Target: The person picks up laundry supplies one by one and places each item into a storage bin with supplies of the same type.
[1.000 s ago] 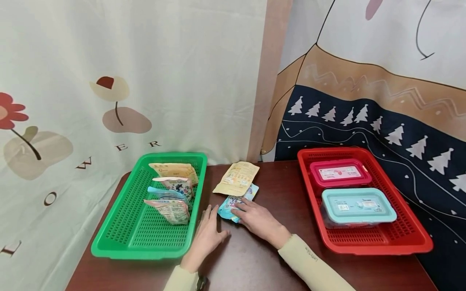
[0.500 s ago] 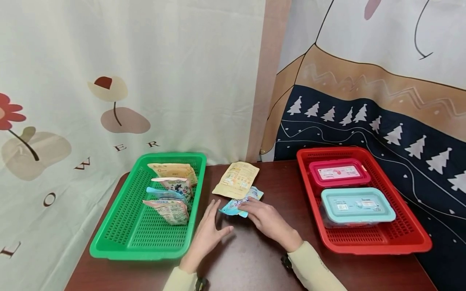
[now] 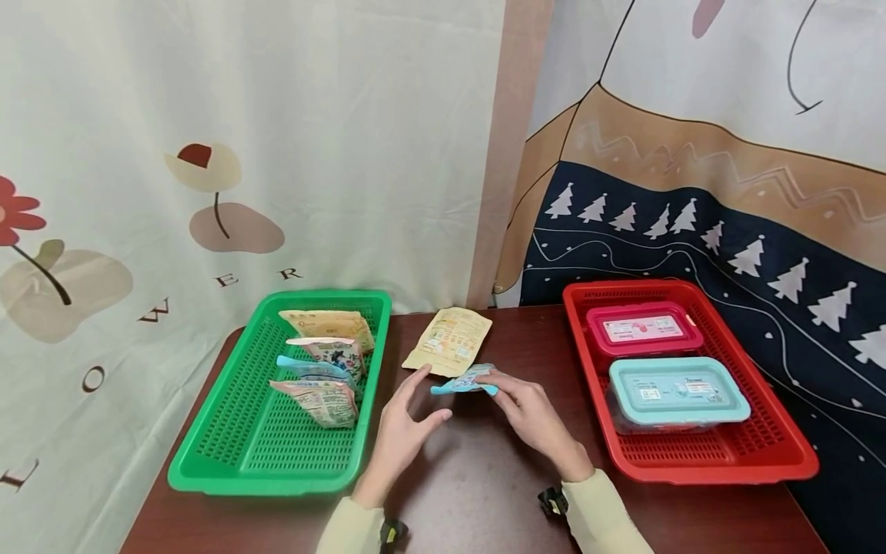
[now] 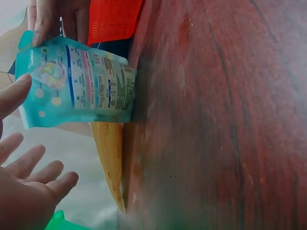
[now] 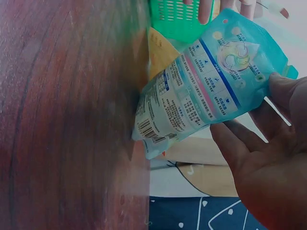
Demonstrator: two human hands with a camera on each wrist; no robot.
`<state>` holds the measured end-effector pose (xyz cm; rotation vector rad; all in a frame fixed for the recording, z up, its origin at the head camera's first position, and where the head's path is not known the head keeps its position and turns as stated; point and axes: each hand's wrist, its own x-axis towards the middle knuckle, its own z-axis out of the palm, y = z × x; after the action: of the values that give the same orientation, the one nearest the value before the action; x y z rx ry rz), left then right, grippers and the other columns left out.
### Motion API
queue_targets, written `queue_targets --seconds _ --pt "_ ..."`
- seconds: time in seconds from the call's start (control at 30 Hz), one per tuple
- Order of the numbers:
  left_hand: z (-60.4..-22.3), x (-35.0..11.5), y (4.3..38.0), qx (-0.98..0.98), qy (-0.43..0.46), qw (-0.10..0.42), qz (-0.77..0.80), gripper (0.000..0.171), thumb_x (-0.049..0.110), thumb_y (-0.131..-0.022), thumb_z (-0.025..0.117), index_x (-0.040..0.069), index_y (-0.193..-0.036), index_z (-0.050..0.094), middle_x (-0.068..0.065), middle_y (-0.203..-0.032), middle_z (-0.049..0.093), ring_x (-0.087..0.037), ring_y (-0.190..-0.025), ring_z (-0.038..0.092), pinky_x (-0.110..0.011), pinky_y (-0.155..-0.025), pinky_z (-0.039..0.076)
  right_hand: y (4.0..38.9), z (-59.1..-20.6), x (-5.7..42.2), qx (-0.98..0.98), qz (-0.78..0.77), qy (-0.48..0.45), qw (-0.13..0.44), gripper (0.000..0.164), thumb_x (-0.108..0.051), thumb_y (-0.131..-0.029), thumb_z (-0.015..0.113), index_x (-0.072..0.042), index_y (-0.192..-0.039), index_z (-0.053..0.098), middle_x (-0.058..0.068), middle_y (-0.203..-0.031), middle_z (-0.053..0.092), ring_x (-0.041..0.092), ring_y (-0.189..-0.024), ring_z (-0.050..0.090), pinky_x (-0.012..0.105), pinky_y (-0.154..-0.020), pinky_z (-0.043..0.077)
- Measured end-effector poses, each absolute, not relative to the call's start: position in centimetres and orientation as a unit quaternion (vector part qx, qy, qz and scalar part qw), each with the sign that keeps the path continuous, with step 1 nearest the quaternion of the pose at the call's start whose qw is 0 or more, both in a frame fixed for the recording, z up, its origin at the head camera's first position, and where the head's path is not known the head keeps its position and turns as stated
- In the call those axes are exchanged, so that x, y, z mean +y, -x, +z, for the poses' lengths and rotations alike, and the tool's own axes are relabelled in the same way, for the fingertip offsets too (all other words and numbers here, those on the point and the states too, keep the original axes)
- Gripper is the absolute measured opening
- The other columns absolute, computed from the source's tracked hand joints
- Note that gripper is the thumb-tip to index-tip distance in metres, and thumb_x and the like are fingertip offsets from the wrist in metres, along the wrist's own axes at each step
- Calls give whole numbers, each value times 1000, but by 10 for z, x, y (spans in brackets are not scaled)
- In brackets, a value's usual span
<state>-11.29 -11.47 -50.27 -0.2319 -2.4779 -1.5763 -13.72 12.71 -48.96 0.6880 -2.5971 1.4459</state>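
Note:
A light-blue pouch [image 3: 462,382] with printed text stands tilted, its bottom edge on the table. My right hand [image 3: 536,422] pinches one upper corner of it between thumb and fingers, as the right wrist view shows with the pouch's printed side [image 5: 206,81]. My left hand [image 3: 401,432] is held at the pouch's other side, fingers spread and thumb apart, holding nothing. In the left wrist view, its thumb [image 4: 14,96] appears close to the pouch [image 4: 72,84]; whether they touch I cannot tell. Behind the blue pouch, a yellow pouch [image 3: 451,342] lies flat on the table.
On the left is a green basket [image 3: 263,485] with several pouches [image 3: 325,402] standing in a row. A red basket [image 3: 720,472] on the right holds a pink-lidded box [image 3: 644,329] and a blue-lidded box [image 3: 681,391]. Printed curtains hang behind the brown table [image 3: 477,500].
The blue pouch was flat, partly under the yellow one; my right hand has lifted its near edge upright and moved slightly right. My left hand has shifted a little forward and right.

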Motion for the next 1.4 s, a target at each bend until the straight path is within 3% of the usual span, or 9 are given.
queue_targets --seconds 0.17,0.47,0.8,1.03,1.2,1.4 --pt "-506 -110 121 -827 99 92 -545 65 12 -82 89 15 -142 64 5 -143 63 -18 -135 55 -45 -111 45 136 -491 130 -845 484 -221 48 28 -3 -102 64 -15 -125 76 14 -135 68 30 -131 60 51 -105 49" --pt "-506 -100 125 -781 123 103 -603 26 5 -86 84 11 -111 81 1 -117 77 -21 -116 70 -22 -99 51 133 -490 132 -836 496 -229 42 27 -6 -102 64 -14 -126 75 12 -133 69 26 -130 61 50 -104 50" --pt "-494 -91 121 -786 88 110 -602 15 -8 -85 79 2 -96 81 -9 -91 79 -12 -78 71 -17 -72 55 127 -485 134 -846 485 -209 68 26 -4 -99 68 -14 -121 77 2 -123 74 17 -113 69 43 -95 57" --pt "-496 -94 123 -777 108 141 -604 14 -1 -84 82 12 -89 82 0 -83 78 -8 -74 67 -27 -68 56 124 -483 134 -847 478 -206 104 20 0 -97 69 -13 -110 79 -4 -100 75 6 -87 67 30 -77 59" --pt "-492 -96 123 -779 130 160 -591 14 4 -86 83 18 -88 83 9 -84 77 -9 -76 69 -37 -67 58 122 -483 133 -847 471 -207 133 20 3 -95 69 -11 -106 79 -1 -96 75 5 -81 64 26 -71 57" --pt "-485 -98 120 -789 134 156 -579 11 8 -86 84 20 -87 82 14 -83 76 -9 -77 70 -30 -70 57 119 -483 131 -842 467 -213 164 17 4 -93 72 -8 -103 78 0 -98 77 6 -83 66 27 -70 59"
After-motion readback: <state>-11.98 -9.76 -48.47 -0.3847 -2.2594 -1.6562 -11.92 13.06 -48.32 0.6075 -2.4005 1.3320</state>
